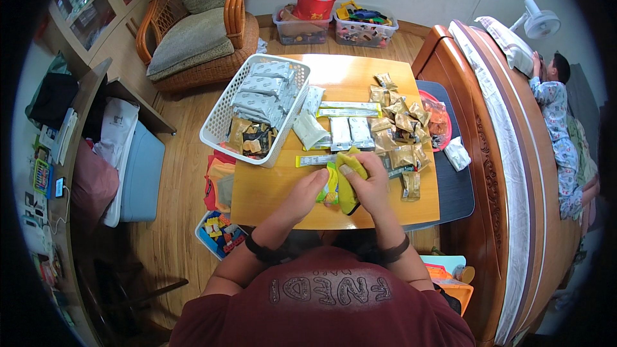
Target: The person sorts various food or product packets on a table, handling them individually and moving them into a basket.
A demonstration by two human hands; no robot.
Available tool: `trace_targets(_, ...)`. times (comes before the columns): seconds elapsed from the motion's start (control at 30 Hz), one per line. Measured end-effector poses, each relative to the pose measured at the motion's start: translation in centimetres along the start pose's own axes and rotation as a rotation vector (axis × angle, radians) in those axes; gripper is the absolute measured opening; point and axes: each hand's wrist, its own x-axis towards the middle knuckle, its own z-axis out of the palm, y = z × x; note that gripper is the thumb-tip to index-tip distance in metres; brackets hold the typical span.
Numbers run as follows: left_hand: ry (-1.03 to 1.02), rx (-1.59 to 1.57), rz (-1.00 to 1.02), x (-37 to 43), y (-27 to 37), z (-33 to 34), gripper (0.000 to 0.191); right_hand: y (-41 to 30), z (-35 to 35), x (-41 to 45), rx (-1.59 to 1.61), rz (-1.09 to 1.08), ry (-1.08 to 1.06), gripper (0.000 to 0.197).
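My left hand (307, 192) grips a bright green and yellow packet (329, 186) above the near part of the wooden table (279, 202). My right hand (367, 182) holds a yellow-green cloth (348, 195) against the packet's right side. Just beyond the hands lies a slim yellow-edged sachet (313, 160). Farther back are white packets (340, 132) and yellow-edged sachets (349, 109). Many gold foil packets (402, 156) are heaped at the right. At the back left, a white plastic basket (212, 131) holds silvery-white packets (265, 87) and some gold and dark ones.
A red round tray (449, 130) with orange packets and a white packet (457, 153) rest on a dark surface right of the table. A bin of toy bricks (221, 233) stands at lower left, a wicker armchair (193, 38) behind. A person (552, 101) lies on the bed at right.
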Motion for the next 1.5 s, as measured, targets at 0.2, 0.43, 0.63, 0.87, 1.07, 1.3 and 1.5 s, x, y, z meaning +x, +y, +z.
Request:
trace_targets(0.2, 0.048, -0.029, 0.075, 0.5, -0.9, 0.4, 0.049, -0.6, 0.0, 0.0, -0.08, -0.064, 0.011, 0.023)
trace_targets(0.43, 0.073, -0.057, 0.121, 0.3, -0.7, 0.6, 0.046, 0.1, -0.4, 0.2, -0.025, -0.055, 0.018, 0.023)
trace_targets(0.63, 0.065, -0.406, 0.11, 0.4, -0.2, 0.7, 0.049, 0.2, -0.6, 0.2, -0.044, -0.044, 0.04, 0.024)
trace_targets(0.87, 0.229, -0.388, 0.104, 2.9, -2.7, -0.5, 0.047, -1.5, 1.6, -1.4, -0.118, -0.127, -0.067, 0.029)
trace_targets(1.07, 0.283, -0.651, 0.067, 2.8, -0.9, -0.4, 0.048, -1.3, 1.4, -1.6, -0.254, -0.214, -0.151, 0.031)
trace_targets(1.3, 0.256, -0.659, 0.144, 1.6, 0.6, 0.2, 0.045, 0.2, 0.2, -1.3, -0.053, -0.056, -0.048, 0.03)
trace_targets(1.5, 0.114, -0.397, 0.099, 0.7, 0.6, 0.6, 0.036, 0.9, -0.3, -0.5, 0.246, 0.143, 0.041, 0.021)
